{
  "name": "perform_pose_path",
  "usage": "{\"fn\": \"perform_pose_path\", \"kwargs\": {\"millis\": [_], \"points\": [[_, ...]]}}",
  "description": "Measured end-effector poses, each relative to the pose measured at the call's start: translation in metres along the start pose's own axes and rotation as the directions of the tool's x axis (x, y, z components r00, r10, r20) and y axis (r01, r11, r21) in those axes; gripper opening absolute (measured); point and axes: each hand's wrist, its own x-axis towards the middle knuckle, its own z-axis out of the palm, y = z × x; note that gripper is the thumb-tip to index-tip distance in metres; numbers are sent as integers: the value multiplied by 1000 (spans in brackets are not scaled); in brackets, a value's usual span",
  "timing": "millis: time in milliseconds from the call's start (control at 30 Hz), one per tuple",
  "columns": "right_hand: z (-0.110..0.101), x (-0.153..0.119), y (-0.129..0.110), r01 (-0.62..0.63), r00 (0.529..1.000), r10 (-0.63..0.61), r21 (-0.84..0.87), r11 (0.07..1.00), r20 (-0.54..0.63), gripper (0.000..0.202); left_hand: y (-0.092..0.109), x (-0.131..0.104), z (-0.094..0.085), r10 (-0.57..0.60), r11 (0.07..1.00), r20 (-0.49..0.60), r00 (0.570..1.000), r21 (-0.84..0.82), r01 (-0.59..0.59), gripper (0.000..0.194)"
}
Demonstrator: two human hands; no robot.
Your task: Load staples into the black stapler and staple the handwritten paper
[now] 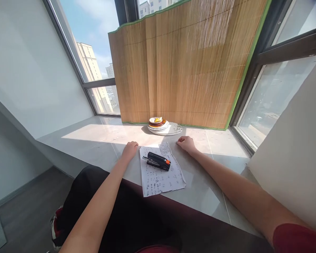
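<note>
My left hand (130, 150) rests on the sill in a loose fist, left of a sheet of handwritten paper (152, 182); no object shows in it. My right hand (186, 143) lies right of the paper, fingers curled in and tips pinched together; anything between them is too small to make out. Between the two hands, a black stapler-like object (159, 161) with an orange part lies across the paper, and neither hand touches it. Under the paper's top edge area sits a smaller written scrap (164, 148).
A stack of plates and small dishes (159, 126), with something yellow on top, stands behind the paper on a larger oval plate (175, 130). A bamboo blind (179, 73) covers part of the window. The tiled sill (200, 186) ends in front of my legs.
</note>
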Motion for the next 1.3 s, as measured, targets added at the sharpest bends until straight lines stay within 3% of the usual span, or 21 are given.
{"fn": "perform_pose_path", "kwargs": {"millis": [167, 400, 567, 633, 700, 767, 900, 967, 1067, 1167, 1300], "points": [[2, 1, -1, 2, 999, -1, 24, 1000, -37, 27, 1, 1, 0, -28, 999, -65, 997, -35, 26, 23], [3, 2, 2, 85, 995, -89, 96, 992, 38, 35, -7, -4, -6, -97, 982, -140, 985, -177, 72, 9], [3, -11, -12, 197, 980, -190, 132, 971, -66, 27, -7, -15, -15, -147, 953, -198, 969, -290, 85, 6], [7, -27, -28, 357, 931, -334, 168, 919, -149, 23, -1, -23, -16, -201, 901, -204, 958, -422, 99, 14], [15, -47, -48, 536, 843, -500, 218, 816, -201, 19, 9, -35, -14, -270, 795, -180, 946, -595, 114, 23], [25, -68, -66, 613, 790, -592, 263, 745, -162, 17, 21, -48, -11, -290, 726, -159, 944, -679, 109, 28], [37, -93, -80, 593, 753, -644, 283, 754, 138, 23, 42, -69, -12, -147, 839, -143, 979, -543, 47, 35], [37, -96, -78, 575, 748, -627, 257, 777, 220, 25, 48, -74, -15, -42, 891, -143, 989, -454, -28, 35], [31, -97, -72, 626, 692, -672, 245, 740, 264, 28, 52, -79, -19, 99, 897, -146, 984, -414, -152, 32], [27, -101, -68, 699, 610, -736, 240, 674, 292, 33, 55, -82, -19, 128, 886, -131, 983, -431, -173, 27], [32, -108, -64, 746, 598, -770, 195, 636, 223, 32, 59, -83, -18, 182, 874, -138, 974, -430, -224, 27]]}}
